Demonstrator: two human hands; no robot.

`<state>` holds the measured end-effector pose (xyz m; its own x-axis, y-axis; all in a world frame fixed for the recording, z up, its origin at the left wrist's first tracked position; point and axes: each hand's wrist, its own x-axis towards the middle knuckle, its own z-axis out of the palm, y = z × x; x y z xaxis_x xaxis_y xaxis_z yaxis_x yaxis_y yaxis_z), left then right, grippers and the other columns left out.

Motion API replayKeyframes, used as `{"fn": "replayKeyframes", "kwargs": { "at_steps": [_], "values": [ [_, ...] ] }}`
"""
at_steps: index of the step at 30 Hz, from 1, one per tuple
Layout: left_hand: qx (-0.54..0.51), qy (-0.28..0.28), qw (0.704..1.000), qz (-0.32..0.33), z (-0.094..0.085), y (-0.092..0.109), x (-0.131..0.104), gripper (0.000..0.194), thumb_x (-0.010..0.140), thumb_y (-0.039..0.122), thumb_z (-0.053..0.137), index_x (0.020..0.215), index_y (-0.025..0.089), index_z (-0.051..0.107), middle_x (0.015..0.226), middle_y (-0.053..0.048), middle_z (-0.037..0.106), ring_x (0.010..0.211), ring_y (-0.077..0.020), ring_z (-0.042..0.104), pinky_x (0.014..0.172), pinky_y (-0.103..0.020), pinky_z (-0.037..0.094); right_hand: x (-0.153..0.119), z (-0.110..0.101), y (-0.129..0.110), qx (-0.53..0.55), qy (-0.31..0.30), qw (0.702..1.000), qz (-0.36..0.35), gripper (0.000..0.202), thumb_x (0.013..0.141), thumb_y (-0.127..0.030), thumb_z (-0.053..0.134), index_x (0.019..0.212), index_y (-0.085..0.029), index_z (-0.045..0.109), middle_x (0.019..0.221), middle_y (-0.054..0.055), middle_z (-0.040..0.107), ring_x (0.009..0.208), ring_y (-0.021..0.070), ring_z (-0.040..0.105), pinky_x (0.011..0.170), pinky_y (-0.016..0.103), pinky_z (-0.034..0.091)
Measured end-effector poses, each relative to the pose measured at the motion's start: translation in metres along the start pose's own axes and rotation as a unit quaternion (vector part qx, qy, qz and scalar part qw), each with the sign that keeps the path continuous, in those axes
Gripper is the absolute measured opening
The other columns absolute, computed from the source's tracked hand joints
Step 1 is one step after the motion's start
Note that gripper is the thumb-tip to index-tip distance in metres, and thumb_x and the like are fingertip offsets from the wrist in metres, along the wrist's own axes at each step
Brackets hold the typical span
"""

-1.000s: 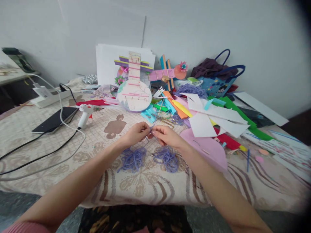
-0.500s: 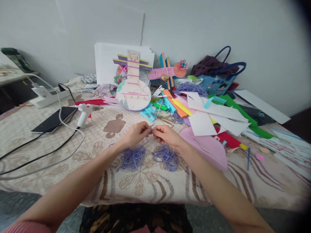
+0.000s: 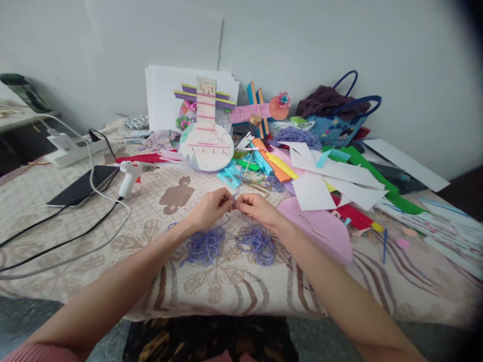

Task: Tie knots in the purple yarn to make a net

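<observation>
My left hand (image 3: pixel 214 207) and my right hand (image 3: pixel 257 207) meet fingertip to fingertip above the middle of the table. Both are closed in a pinch on purple yarn (image 3: pixel 237 190); a strand rises between them toward the back, and others hang below. One loose heap of purple yarn (image 3: pixel 206 245) lies under my left wrist. A second yarn heap (image 3: pixel 260 246) rests below my right hand. Exactly how the strands cross at the fingertips is too small to make out. Right of my right hand lies a pink rounded sheet (image 3: pixel 328 234).
A white glue gun (image 3: pixel 130 177) stands at left beside a black tablet-like slab (image 3: pixel 85 186) and trailing cables. Behind my hands a decorated round board (image 3: pixel 207 148) stands upright. White paper pieces (image 3: pixel 313 192), coloured scraps and a blue bag (image 3: pixel 334 131) crowd the right side.
Both hands keep their pinch on the yarn, with only slight finger movement. The strand under my right hand shows more plainly now. The whole view has shifted very slightly.
</observation>
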<state>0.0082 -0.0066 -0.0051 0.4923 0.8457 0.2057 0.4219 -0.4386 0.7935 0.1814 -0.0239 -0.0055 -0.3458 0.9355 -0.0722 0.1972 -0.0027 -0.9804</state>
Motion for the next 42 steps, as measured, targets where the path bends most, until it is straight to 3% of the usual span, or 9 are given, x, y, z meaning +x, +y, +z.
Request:
{"fn": "replayKeyframes", "kwargs": {
  "at_steps": [12,18,22,27,32,35,38,42],
  "values": [
    [-0.019,-0.015,1.0,-0.008,-0.001,0.003,-0.001,0.011,0.082,0.024,0.045,0.081,0.017,0.053,0.063,0.001,0.057,0.049,-0.0079,0.05,0.048,-0.019,0.039,0.001,0.003,0.002,-0.013,0.032,0.999,-0.017,0.011,0.068,-0.026,0.054,0.067,-0.015,0.058,0.046,-0.007,0.038,0.041,0.0053,0.026,0.041,0.02,0.017],
    [0.043,0.017,0.999,0.0,-0.005,0.005,0.0,0.013,0.079,0.026,0.049,0.078,0.016,0.058,0.066,-0.001,0.058,0.058,-0.0107,0.052,0.054,-0.021,0.038,0.0,0.004,0.002,-0.02,0.056,0.998,-0.024,0.011,0.067,-0.024,0.053,0.065,-0.015,0.059,0.044,-0.008,0.035,0.042,0.0061,0.027,0.044,0.021,0.02],
    [0.076,0.016,0.997,-0.011,-0.01,0.008,-0.002,0.017,0.078,0.029,0.051,0.072,0.015,0.06,0.06,0.001,0.055,0.055,-0.01,0.045,0.051,-0.021,0.033,0.0,0.006,0.004,-0.032,0.08,0.995,-0.039,0.011,0.068,-0.021,0.051,0.062,-0.015,0.058,0.045,-0.007,0.035,0.043,0.0061,0.028,0.045,0.021,0.021],
    [0.022,-0.021,0.999,-0.038,-0.013,0.005,0.0,0.018,0.075,0.03,0.055,0.072,0.014,0.061,0.06,0.001,0.056,0.055,-0.0093,0.046,0.052,-0.021,0.034,0.002,0.008,0.008,-0.039,0.098,0.993,-0.061,0.012,0.067,-0.019,0.051,0.059,-0.014,0.057,0.049,-0.006,0.043,0.046,0.0058,0.032,0.046,0.021,0.022],
    [0.023,0.01,0.999,-0.038,-0.014,0.005,0.0,0.02,0.076,0.032,0.053,0.073,0.014,0.061,0.062,0.0,0.057,0.057,-0.0102,0.048,0.053,-0.021,0.035,0.003,0.012,0.009,-0.033,0.117,0.991,-0.063,0.012,0.066,-0.019,0.052,0.056,-0.014,0.056,0.05,-0.005,0.046,0.047,0.0058,0.035,0.046,0.02,0.024],
    [0.05,0.011,0.998,-0.02,-0.013,0.013,-0.005,0.021,0.078,0.033,0.053,0.073,0.014,0.061,0.061,0.001,0.057,0.056,-0.0099,0.048,0.052,-0.021,0.035,0.002,0.016,0.009,0.025,0.137,0.99,-0.034,0.01,0.065,-0.019,0.053,0.056,-0.016,0.054,0.043,-0.007,0.039,0.041,0.005,0.03,0.041,0.02,0.018],
    [0.134,0.016,0.99,0.04,-0.008,0.022,-0.011,0.016,0.08,0.028,0.053,0.075,0.015,0.061,0.066,0.0,0.058,0.059,-0.0101,0.05,0.055,-0.021,0.036,0.002,0.019,0.009,0.162,0.125,0.978,0.033,0.012,0.064,-0.022,0.055,0.056,-0.017,0.047,0.041,-0.009,0.033,0.035,0.0041,0.026,0.037,0.02,0.011],
    [0.316,0.005,0.939,0.138,0.004,0.027,-0.021,0.021,0.087,0.023,0.043,0.08,0.015,0.061,0.079,-0.004,0.06,0.07,-0.0138,0.055,0.058,-0.024,0.038,0.003,0.016,0.009,0.313,0.072,0.942,0.096,0.025,0.06,-0.022,0.061,0.055,-0.018,0.037,0.044,-0.01,0.031,0.035,0.002,0.024,0.036,0.018,0.007]
  ]
}}
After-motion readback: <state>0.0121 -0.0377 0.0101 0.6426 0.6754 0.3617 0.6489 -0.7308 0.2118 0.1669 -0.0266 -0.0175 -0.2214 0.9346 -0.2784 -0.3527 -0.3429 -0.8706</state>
